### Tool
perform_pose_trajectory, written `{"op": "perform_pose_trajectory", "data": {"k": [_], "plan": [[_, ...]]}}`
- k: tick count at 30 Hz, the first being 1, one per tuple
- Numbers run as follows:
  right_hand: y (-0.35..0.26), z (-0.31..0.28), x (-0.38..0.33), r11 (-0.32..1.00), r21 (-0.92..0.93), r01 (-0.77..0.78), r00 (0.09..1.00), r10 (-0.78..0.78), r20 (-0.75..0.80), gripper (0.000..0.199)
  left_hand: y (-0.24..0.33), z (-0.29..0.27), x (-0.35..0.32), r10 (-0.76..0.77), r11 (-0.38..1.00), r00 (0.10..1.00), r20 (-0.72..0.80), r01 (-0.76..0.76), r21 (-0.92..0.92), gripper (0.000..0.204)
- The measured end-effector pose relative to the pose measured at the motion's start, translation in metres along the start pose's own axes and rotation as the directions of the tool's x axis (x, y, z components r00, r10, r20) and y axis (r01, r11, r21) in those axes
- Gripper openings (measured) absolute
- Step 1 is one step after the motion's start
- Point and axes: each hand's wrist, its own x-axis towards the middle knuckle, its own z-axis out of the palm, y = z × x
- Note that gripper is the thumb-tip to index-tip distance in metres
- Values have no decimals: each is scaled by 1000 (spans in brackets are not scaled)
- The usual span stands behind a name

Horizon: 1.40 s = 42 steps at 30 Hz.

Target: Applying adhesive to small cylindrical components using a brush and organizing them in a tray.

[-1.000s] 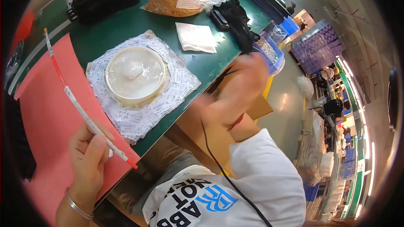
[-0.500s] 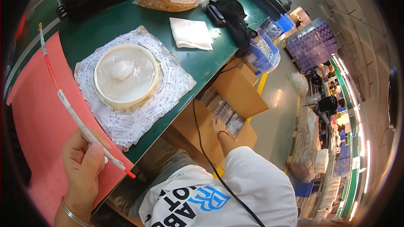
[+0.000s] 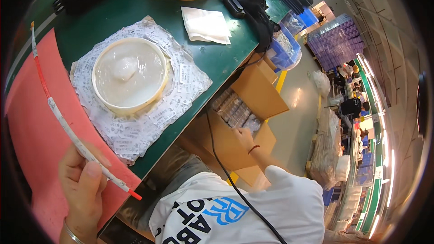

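Two hands are at work on opposite sides of the round dish (image 3: 128,107), which sits on a label-covered sheet (image 3: 185,81) on the green desk (image 3: 244,36). The left hand (image 3: 83,180), on the near side of the dish and to its left, has its thumb and fingers pinched closed around a thin white-and-red stick (image 3: 63,123). That grip matches both earlier pictures, and the stick slants up past the dish's left side, over the pink mat (image 3: 27,117), just as it did then.

The right hand (image 3: 245,138) is what differs. One second ago it was a blur to the right of the dish, by the desk's edge; half a second ago it was at the open cardboard box (image 3: 226,147), down and to the right of the dish, with its fingers stretched over the side. Now it is bent at that box, beside the clear plastic packs (image 3: 235,110); the fingertips are hidden, so I cannot tell how far open they are or whether they have hold of anything.

Beyond the dish and to its right, the folded white cloth (image 3: 205,25) lies on the desk, unchanged.
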Motion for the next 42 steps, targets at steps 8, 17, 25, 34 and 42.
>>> {"op": "perform_pose_trajectory", "data": {"k": [8, 17, 25, 34, 42], "plan": [[-2, 93, -55, 915, 376, -147, 922, -11, 387, 33, -3, -2, 0, 13, 999, 998, -66, -11, 32, 27], [34, 147, -22, 999, -5, -33, 999, 33, 42, 28, -4, -5, -1, 18, 999, 999, -41, -16, 39, 27], [94, 167, 17, 609, 80, -789, 600, 792, -109, 66, -5, -4, 0, 12, 997, 998, -69, -7, 75, 33], [146, 220, 42, 480, 242, -843, 456, 877, -149, 97, 2, -2, 1, -15, 1000, 998, -61, 16, 22, 34], [112, 211, 53, 409, 225, -884, 384, 912, -146, 113, 5, 1, 1, -8, 998, 1000, -28, 6, -70, 21]]}}
